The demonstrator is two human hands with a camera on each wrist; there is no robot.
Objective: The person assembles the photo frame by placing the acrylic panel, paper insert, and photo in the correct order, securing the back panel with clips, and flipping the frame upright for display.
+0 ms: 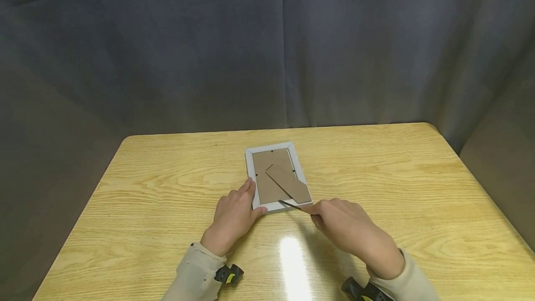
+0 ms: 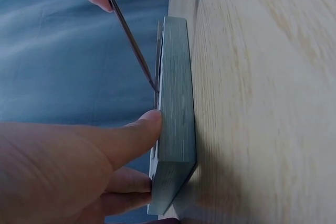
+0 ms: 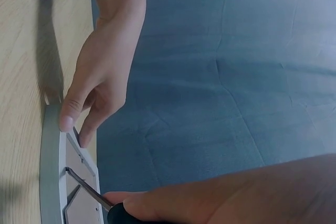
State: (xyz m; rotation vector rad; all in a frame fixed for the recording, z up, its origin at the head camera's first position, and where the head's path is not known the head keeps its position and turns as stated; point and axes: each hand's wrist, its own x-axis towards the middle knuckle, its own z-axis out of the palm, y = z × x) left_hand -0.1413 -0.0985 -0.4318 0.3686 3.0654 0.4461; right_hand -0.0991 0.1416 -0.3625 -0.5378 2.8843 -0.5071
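Note:
A white photo frame (image 1: 269, 146) lies face down on the wooden table (image 1: 167, 189), with its brown cardboard back (image 1: 267, 185) and folded stand (image 1: 288, 184) facing up. My left hand (image 1: 252, 197) grips the frame's near left corner, thumb (image 2: 131, 137) against the near edge (image 2: 176, 103) and fingers along the left side. My right hand (image 1: 313, 213) holds a thin screwdriver (image 1: 292, 205) by its black handle (image 3: 126, 214). The metal shaft (image 2: 128, 35) slants down, its tip at the near edge of the backing, just inside the rim (image 3: 51, 171).
A grey cloth backdrop (image 1: 209, 50) hangs behind and to the sides of the table. Bare wood surrounds the frame on all sides. Wrist-worn cameras (image 1: 227, 274) show at both sleeves near the table's front edge.

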